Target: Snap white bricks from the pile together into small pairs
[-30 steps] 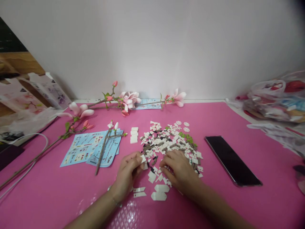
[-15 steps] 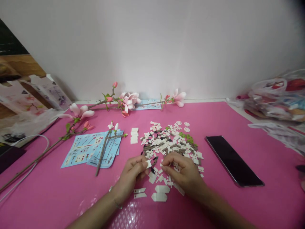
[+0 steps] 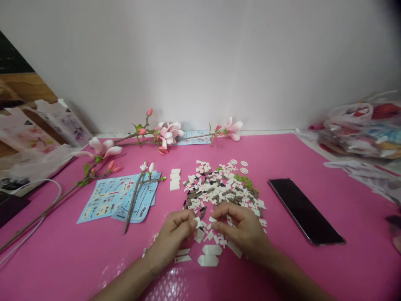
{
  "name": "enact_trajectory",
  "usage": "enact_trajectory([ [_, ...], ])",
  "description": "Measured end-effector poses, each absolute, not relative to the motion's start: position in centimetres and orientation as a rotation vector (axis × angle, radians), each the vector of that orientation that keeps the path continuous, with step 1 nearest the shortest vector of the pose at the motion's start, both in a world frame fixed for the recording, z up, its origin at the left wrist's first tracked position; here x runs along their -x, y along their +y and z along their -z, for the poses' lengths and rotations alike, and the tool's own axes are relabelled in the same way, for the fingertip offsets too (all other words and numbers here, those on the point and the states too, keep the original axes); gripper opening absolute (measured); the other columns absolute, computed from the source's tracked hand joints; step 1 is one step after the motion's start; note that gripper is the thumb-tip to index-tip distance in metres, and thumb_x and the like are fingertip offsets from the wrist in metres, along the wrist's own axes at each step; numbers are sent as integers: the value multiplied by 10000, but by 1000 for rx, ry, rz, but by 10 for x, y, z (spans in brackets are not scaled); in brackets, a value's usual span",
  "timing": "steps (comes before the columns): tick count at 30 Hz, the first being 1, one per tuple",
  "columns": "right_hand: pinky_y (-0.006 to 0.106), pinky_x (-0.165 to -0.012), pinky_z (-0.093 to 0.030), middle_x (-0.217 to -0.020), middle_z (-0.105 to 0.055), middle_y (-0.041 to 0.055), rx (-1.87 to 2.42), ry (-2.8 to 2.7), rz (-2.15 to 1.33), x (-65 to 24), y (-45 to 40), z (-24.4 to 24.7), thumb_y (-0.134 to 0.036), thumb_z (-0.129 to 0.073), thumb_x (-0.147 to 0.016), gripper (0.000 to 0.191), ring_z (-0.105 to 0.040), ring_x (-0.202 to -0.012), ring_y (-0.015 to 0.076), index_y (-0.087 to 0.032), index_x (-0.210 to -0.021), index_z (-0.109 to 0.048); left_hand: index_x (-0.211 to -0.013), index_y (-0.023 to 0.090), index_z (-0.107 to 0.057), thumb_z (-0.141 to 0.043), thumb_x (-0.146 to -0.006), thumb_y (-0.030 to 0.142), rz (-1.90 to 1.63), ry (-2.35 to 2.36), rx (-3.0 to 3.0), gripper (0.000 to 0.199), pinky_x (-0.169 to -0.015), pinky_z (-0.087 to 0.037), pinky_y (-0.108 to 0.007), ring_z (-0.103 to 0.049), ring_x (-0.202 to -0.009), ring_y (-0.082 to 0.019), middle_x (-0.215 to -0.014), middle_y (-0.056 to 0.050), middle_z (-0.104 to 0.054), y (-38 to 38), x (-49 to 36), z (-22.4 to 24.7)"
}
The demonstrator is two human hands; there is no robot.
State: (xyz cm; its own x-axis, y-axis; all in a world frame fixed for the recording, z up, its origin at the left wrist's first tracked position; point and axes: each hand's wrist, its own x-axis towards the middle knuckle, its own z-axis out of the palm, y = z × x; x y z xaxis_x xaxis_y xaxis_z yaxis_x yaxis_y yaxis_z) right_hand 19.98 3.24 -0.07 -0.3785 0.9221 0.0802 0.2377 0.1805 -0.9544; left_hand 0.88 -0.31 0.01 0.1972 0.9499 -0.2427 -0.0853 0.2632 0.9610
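Left hand (image 3: pixel 177 234): thumb + index pinched to a narrow gap; we have a white pc (image 3: pixel 198 222) btwn the tips, edge toward the R; remaining fingers curled under, detail hidden.
Right hand (image 3: pixel 242 225): thumb + index nearly meeting; a small white pc (image 3: pixel 212 219) appears nipped there; exact shape too small for us to tell.
Pc posn.: both sit just apart, over the near edge of the loose pile (image 3: pixel 224 188); they aren't touching.
Pile: mostly white pcs, w/ brown, black + green mixed in; a dropped white pc would, we judge, be hard to find here.
Near side: pointed white plates (image 3: pixel 208 261) + slim white strips (image 3: pixel 183 258) lie on the pink tabletop (image 3: pixel 78 259).
Ref. sheets: blue sheets (image 3: pixel 103 196) lie to the L, w/ a brown forked stem (image 3: pixel 133 205) across the R part; phone (image 3: pixel 305 211) to the R of the pile.
Handling: we'd advise a light fingertip grip, pc edges exposed; both forearms steadied; pcs low + level, pref. over bare tabletop; firm pressure only once each pc's orientation is checked.
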Motion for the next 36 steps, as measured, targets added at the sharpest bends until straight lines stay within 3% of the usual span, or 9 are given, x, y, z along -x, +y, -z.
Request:
enact_trajectory([
  [12,261,-631,-473,-735,-627,16,594,-1868,-1088,-198,31,-1,-226,-713,-772,36,-591,-707,134,-198,-782,-692,-566,164,-505,-555,-777,340,-815,1083,-1123,279,-438,-190,-232,-283,-438,-84,-467,65,-365,-4,-12,-9],
  [24,273,-640,-476,-737,-618,13,557,-1891,-1117,-199,31,0,-231,-678,-806,36,-584,-707,132,-208,-829,-694,-575,180,-482,-540,-780,371,-783,1047,-1165,287,-395,-205,-209,-257,-389,-69,-456,94,-303,-4,-12,-9],
  [29,269,-633,-474,-738,-610,15,559,-1928,-1081,-198,31,0,-232,-674,-808,34,-581,-705,131,-199,-808,-684,-566,180,-481,-543,-783,363,-786,1062,-1205,290,-421,-260,-215,-363,-420,-87,-478,61,-397,-4,-13,-8],
  [36,264,-631,-484,-722,-618,15,585,-1984,-1057,-198,31,-4,-275,-647,-829,90,-583,-696,126,-202,-799,-691,-562,176,-473,-539,-799,349,-779,1056,-1262,301,-450,-277,-224,-367,-462,-96,-504,51,-405,-4,-13,-6],
])
